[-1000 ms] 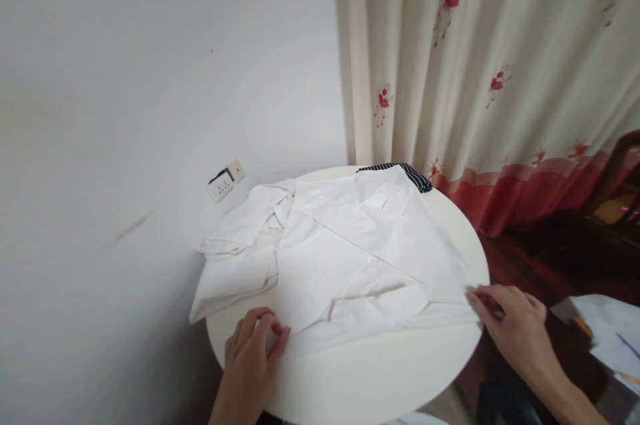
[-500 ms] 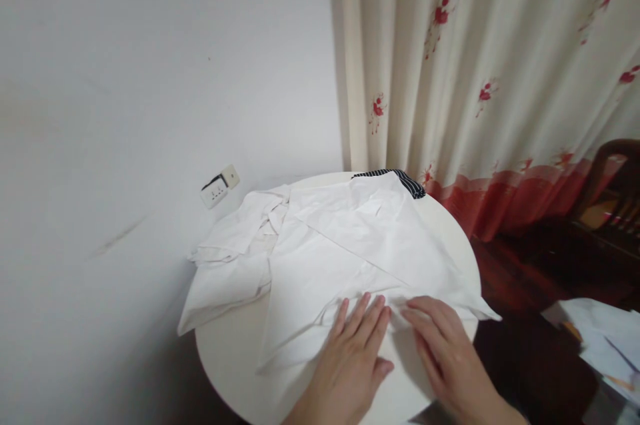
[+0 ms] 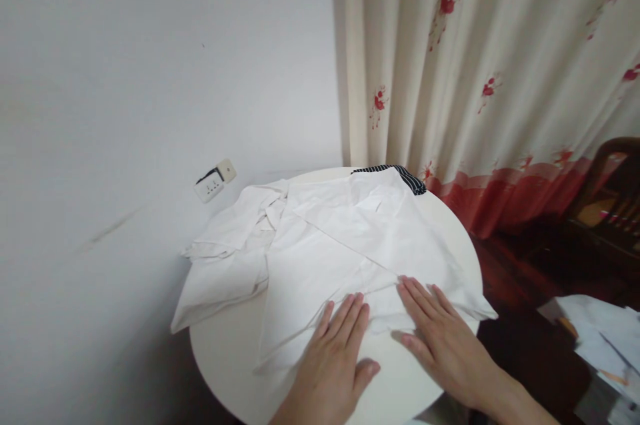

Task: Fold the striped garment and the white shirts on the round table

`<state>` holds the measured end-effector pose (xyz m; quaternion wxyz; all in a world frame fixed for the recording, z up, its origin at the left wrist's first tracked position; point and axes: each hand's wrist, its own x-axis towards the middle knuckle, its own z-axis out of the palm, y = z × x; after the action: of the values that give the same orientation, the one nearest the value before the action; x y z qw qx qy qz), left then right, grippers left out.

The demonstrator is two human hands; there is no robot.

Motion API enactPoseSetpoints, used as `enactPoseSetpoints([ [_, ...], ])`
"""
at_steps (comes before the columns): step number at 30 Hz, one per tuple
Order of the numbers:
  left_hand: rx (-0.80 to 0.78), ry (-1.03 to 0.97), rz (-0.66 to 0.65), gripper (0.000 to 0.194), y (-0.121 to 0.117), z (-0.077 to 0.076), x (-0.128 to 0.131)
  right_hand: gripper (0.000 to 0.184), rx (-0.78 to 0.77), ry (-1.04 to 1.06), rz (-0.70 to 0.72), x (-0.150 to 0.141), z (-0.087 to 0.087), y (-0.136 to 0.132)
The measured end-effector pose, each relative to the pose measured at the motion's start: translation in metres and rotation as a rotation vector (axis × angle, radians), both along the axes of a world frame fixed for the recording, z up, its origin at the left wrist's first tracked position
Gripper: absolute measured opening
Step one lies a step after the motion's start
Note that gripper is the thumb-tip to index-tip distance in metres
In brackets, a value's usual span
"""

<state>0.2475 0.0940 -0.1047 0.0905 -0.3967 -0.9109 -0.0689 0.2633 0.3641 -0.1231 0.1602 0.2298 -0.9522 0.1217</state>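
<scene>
A white garment [image 3: 320,252], partly folded with creases and a slanting overlap, lies spread over the round white table [image 3: 400,372]. My left hand [image 3: 335,352] rests flat on its near edge, fingers stretched forward and thumb out to the side. To the right, my right hand [image 3: 437,332] is also flat on the cloth, fingers extended. A corner of the garment hangs past the table's right rim. Beside it on the left lies more folded white cloth [image 3: 225,278], reaching over the table's left edge.
Dark striped cloth [image 3: 413,180] sits at the table's back edge. A wall with a socket [image 3: 209,186] borders the left and back. A flowered curtain [image 3: 420,65] hangs behind. At right are a wooden chair [image 3: 607,172] and white papers or cloth [image 3: 600,332] lower down.
Both hands have let go of the near corners and come together onto the middle of the near edge. Since then they have flattened, the right one shifting slightly forward.
</scene>
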Motion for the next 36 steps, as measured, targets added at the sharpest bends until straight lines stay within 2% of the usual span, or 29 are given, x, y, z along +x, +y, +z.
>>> enactPoseSetpoints([
  [5,-0.015,0.102,0.062,0.073,-0.039,-0.004,-0.004,0.072,0.061,0.003,-0.125,0.002,-0.006,0.052],
  [9,-0.044,0.144,0.094,0.074,-0.069,-0.005,-0.002,0.070,0.060,-0.028,-0.163,0.005,-0.010,0.078],
  [15,-0.099,0.140,0.102,0.075,-0.107,0.004,0.004,0.072,0.072,-0.067,-0.164,0.005,-0.017,0.088],
  [19,-0.087,0.137,0.047,0.074,-0.131,0.004,-0.002,0.075,0.070,-0.051,-0.154,0.003,-0.019,0.091],
  [22,-0.089,0.166,0.009,0.075,-0.147,0.006,-0.007,0.070,0.070,-0.023,-0.097,0.002,-0.017,0.096],
  [26,-0.108,0.186,-0.022,0.070,-0.156,0.017,-0.008,0.059,0.091,-0.006,0.009,0.005,-0.011,0.107],
  [29,-0.149,0.172,-0.048,0.074,-0.157,0.022,-0.007,0.060,0.126,-0.021,0.055,0.010,-0.007,0.116],
  [33,-0.198,0.237,-0.019,0.075,-0.159,0.014,-0.012,0.075,0.160,-0.031,0.054,0.014,-0.012,0.126],
  [36,-0.207,0.307,-0.041,0.070,-0.162,0.007,-0.019,0.077,0.157,-0.020,0.051,0.011,-0.021,0.132],
])
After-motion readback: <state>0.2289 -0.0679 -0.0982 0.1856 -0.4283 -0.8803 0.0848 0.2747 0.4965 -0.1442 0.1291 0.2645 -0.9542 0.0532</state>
